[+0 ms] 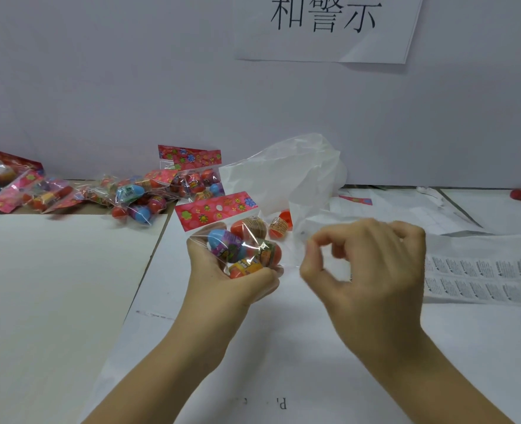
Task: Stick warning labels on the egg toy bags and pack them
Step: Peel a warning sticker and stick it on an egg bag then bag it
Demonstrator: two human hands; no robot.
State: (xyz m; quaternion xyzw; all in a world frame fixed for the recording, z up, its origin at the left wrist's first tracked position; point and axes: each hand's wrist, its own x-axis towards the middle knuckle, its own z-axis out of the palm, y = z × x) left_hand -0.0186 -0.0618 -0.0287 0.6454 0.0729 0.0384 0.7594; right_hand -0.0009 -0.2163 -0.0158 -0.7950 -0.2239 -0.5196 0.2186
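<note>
Head view, left to right: a heap of egg toy bags (136,200) lies on the worktop (54,286), apparently not yet packed. Your left grip (219,270) is clamped round one egg toy bag (241,246), lifted at centre. Your right grip (375,264) is curled just beside it; whether it pinches a label cannot be told. Label sheets (482,273) lie far right, so most work likely remains.

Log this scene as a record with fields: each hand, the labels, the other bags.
left hand: grips an egg bag
right hand: fingers curled beside that bag; unclear whether it pinches anything
label sheet: lies flat, right of the hands
bag pile: back left
plastic bag: white, crumpled, behind the held bag
</note>
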